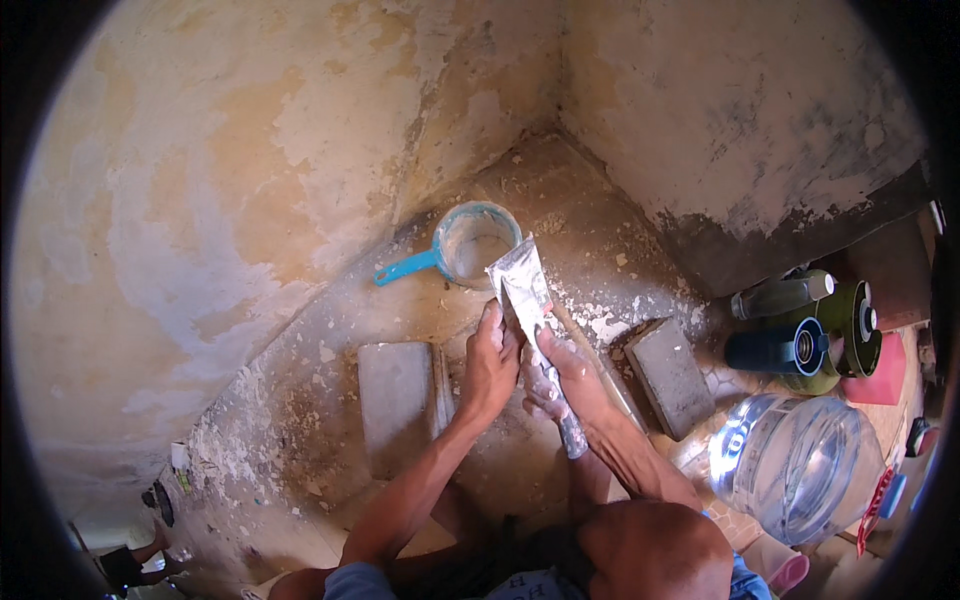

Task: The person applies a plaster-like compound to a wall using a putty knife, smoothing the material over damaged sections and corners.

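Note:
In front of me I hold a putty knife [524, 285] whose broad metal blade is smeared with white paste and points up and away. My right hand [568, 375] is closed round its handle, and the handle's end sticks out below the fist. My left hand [489, 365] is closed at the blade's left side, thumb up; its fingers are partly hidden behind the blade. White paste coats fingers of both hands. Just beyond the blade, a blue dipper [440, 255] with white residue inside rests on the floor, its handle toward the left.
Flaking walls [250, 130] meet in a far corner. On the paint-spattered floor lie a grey slab [395, 400] at left and a grey block [670, 375] at right. A large clear water bottle [800, 465], a dark blue tumbler [765, 348] and a green jug [858, 325] are at right.

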{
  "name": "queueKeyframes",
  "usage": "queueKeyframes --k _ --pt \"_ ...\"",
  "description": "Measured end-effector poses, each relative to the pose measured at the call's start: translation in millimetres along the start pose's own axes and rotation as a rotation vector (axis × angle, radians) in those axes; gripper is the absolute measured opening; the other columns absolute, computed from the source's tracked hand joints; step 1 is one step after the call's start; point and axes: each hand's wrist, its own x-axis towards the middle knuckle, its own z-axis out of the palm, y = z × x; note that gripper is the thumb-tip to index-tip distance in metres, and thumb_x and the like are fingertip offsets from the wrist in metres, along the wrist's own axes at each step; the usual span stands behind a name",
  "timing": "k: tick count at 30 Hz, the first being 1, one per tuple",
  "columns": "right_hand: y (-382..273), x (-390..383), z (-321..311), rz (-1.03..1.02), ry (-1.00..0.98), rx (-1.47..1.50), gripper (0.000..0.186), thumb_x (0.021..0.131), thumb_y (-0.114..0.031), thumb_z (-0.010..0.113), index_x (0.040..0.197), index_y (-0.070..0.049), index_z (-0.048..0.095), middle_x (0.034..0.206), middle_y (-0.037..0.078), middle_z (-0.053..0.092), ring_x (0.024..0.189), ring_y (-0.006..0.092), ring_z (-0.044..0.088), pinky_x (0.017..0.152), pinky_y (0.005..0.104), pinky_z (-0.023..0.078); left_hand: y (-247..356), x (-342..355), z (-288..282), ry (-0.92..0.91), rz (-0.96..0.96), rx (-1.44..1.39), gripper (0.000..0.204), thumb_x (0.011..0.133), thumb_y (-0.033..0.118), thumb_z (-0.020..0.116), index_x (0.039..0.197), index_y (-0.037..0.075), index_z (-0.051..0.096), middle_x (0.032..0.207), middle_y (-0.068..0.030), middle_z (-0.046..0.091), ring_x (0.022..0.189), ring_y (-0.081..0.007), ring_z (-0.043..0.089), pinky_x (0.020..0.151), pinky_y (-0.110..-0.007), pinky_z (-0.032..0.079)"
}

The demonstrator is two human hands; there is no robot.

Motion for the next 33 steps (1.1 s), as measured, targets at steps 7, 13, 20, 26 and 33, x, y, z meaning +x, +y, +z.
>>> queueKeyframes --k 7,13,20,26,33 --pt "-31.4 22.0 -26.1 -0.122 0.019 0.171 0.035 0.102 -0.037 0.041 0.082 -0.010 0.049 0.055 -0.003 0.043 0.035 0.0077 0.035 0.038 0.0252 0.036 -30.9 -4.7 -2.7 0.109 0.177 0.103 0.031 0.093 0.004 0.056 0.120 -0.009 0.049 0.080 -0.0202 0.064 0.075 -0.0175 0.062 0.065 -0.033 0.049" --pt "-24.5 12.6 -15.8 -0.111 0.098 -0.019 0.038 0.100 -0.042 0.043 0.081 -0.010 0.051 0.050 -0.002 0.044 0.034 0.0076 0.037 0.036 0.0251 0.039 -33.0 1.8 -14.5 0.036 0.083 0.204 0.031 0.094 0.005 0.055 0.121 -0.009 0.050 0.086 -0.0213 0.063 0.077 -0.0164 0.060 0.065 -0.031 0.049" --pt "-41.3 -13.5 -31.5 -0.138 0.104 -0.036 0.040 0.102 -0.036 0.044 0.075 -0.007 0.051 0.051 0.000 0.047 0.032 0.0078 0.038 0.035 0.0241 0.036 10.9 14.2 -46.1 0.154 0.417 0.846 0.043 0.087 -0.004 0.056 0.130 0.002 0.055 0.128 -0.0181 0.057 0.122 -0.0334 0.053 0.098 -0.038 0.046" --pt "-16.7 -32.4 -6.9 0.081 0.044 -0.122 0.037 0.101 -0.035 0.047 0.080 -0.005 0.051 0.052 0.004 0.048 0.035 0.0123 0.042 0.034 0.0246 0.034 9.0 21.1 -51.6 0.199 0.581 1.165 0.052 0.082 -0.006 0.056 0.132 0.007 0.055 0.139 -0.0140 0.050 0.134 -0.0286 0.043 0.102 -0.037 0.045" --pt "-10.6 -14.0 -11.8 0.066 0.060 -0.137 0.037 0.101 -0.036 0.047 0.079 -0.006 0.052 0.054 0.003 0.050 0.036 0.0114 0.042 0.034 0.0243 0.034 11.8 19.3 -49.6 0.147 0.689 1.135 0.047 0.083 -0.006 0.055 0.129 0.003 0.056 0.138 -0.0155 0.051 0.132 -0.0305 0.045 0.104 -0.038 0.043"
